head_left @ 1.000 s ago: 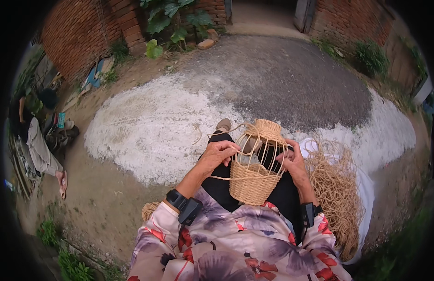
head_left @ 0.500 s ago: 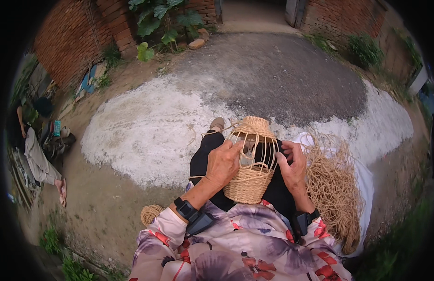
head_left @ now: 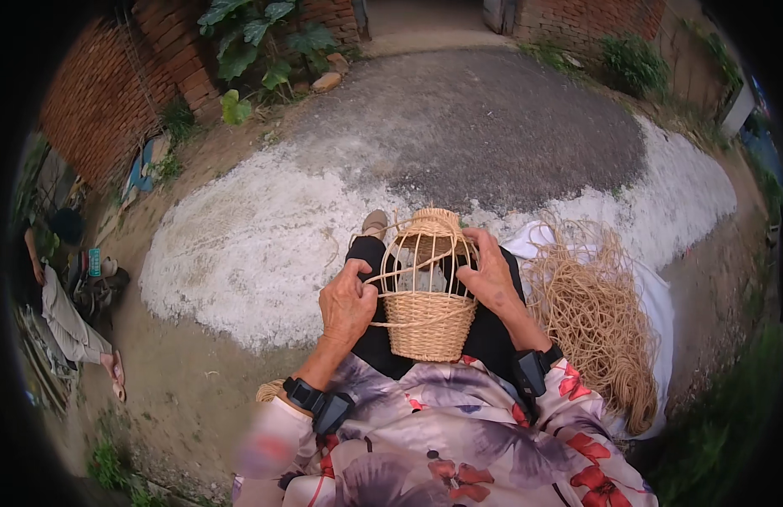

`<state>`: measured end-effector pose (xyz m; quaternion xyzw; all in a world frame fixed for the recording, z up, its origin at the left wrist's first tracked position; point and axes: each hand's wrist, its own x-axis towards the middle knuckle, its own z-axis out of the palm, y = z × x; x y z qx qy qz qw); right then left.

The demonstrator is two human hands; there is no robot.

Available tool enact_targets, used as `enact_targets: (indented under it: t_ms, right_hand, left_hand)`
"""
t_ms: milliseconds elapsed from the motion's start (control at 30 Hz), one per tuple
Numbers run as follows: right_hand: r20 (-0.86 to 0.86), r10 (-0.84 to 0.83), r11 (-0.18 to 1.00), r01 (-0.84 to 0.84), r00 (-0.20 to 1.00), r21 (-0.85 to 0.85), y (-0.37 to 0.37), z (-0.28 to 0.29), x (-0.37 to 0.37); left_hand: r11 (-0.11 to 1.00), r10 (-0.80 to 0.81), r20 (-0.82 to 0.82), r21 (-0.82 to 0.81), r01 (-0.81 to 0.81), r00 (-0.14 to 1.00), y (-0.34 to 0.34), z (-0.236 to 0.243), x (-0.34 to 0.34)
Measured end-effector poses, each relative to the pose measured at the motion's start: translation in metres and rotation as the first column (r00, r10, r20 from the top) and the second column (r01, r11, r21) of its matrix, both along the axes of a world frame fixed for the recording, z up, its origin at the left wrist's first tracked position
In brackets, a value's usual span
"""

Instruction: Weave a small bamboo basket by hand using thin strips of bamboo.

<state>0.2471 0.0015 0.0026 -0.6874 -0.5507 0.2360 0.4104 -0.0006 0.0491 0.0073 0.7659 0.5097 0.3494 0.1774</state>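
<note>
A partly woven basket (head_left: 431,328) of straw-coloured cord stands between my knees. It has a tight lower wall, bare upright ribs in the middle and a woven band (head_left: 434,223) at the top. Left of it, my left hand (head_left: 347,302) is closed in a pinch on a strand of cord (head_left: 401,272), which slants up across the ribs. My right hand (head_left: 491,275) grips the ribs on the basket's upper right side, with its thumb and fingers around them. Its fingertips are partly hidden behind the ribs.
A big heap of loose cord (head_left: 594,325) lies on a white cloth (head_left: 659,313) at my right. A small coil of cord (head_left: 270,390) sits on the ground by my left forearm. At the far left, a person's light-trousered leg (head_left: 66,325) shows near a parked vehicle.
My left hand has moved left, off the basket, drawing the strand out across the ribs. My right hand has come in against the ribs from the right side.
</note>
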Motion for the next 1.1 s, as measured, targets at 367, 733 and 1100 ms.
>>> enact_targets:
  t_ms: [367, 733, 1100]
  right_hand:
    - [-0.245, 0.029, 0.999, -0.025, 0.969, 0.019, -0.009, -0.010, 0.016]
    - [-0.207, 0.070, 0.997, -0.062, 0.976, 0.042, -0.009, -0.009, 0.009]
    - [-0.227, 0.073, 0.997, -0.065, 0.971, 0.040, -0.012, -0.004, 0.005]
  left_hand:
    - [0.517, 0.854, 0.492, -0.778, -0.355, 0.166, 0.074, -0.104, -0.349]
    - [0.609, 0.398, 0.782, -0.616, 0.500, 0.480, 0.041, -0.008, -0.147]
    - [0.907, -0.283, 0.260, -0.241, 0.346, 0.923, 0.025, 0.011, 0.021]
